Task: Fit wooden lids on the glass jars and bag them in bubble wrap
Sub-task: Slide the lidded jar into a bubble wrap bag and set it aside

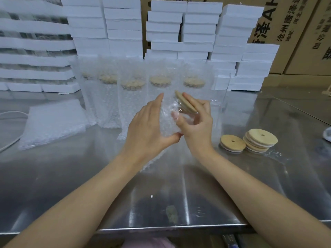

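Note:
Above the steel table (71,176), my right hand (195,122) grips a clear glass jar (188,119) with a round wooden lid (186,103) on its top, tilted on its side. My left hand (148,129) holds a bubble-wrap bag (167,120) by its mouth, right against the jar's base. The jar's bottom end sits at or just inside the bag's opening; I cannot tell how deep. Several bagged jars (132,104) with lids stand in a row behind my hands.
A pile of flat bubble-wrap bags (53,122) lies at the left. Loose wooden lids (232,143) and a short stack of lids (259,139) sit at the right. White foam boxes (179,33) and cardboard cartons (295,33) are stacked at the back.

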Motion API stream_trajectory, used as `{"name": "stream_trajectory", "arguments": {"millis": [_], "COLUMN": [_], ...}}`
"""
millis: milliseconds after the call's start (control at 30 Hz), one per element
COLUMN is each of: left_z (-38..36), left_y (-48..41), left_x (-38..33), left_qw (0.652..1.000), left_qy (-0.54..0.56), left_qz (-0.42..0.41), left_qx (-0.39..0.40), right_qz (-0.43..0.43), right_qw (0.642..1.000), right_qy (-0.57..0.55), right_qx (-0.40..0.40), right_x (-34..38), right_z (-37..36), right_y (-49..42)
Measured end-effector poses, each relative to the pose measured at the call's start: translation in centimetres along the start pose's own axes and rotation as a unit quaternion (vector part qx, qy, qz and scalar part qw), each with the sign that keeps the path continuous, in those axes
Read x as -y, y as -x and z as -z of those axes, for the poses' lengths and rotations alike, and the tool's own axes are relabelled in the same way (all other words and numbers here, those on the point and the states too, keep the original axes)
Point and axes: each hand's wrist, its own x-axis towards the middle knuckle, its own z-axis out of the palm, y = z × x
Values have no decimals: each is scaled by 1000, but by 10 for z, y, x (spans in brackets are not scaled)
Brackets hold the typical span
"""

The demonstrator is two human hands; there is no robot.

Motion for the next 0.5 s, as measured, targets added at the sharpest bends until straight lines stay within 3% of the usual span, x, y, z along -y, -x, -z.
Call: {"name": "stream_trajectory", "arguments": {"millis": [200,300,367,500], "left_z": [0,4,5,6], "left_y": [-5,-7,-9,-15], "left_x": [2,3,3,5], "left_qw": [997,984,966,938], "left_qy": [50,156,237,312], "left_qz": [51,89,100,128], "left_qx": [-5,-16,-5,80], "right_qz": [32,94,155,261], "right_qw": [994,977,967,949], "right_qy": [58,110,154,176], "right_qx": [83,157,133,-2], "right_x": [1,6,10,18], "right_z": [7,17,24,32], "right_y": [-6,-17,-24,-33]}}
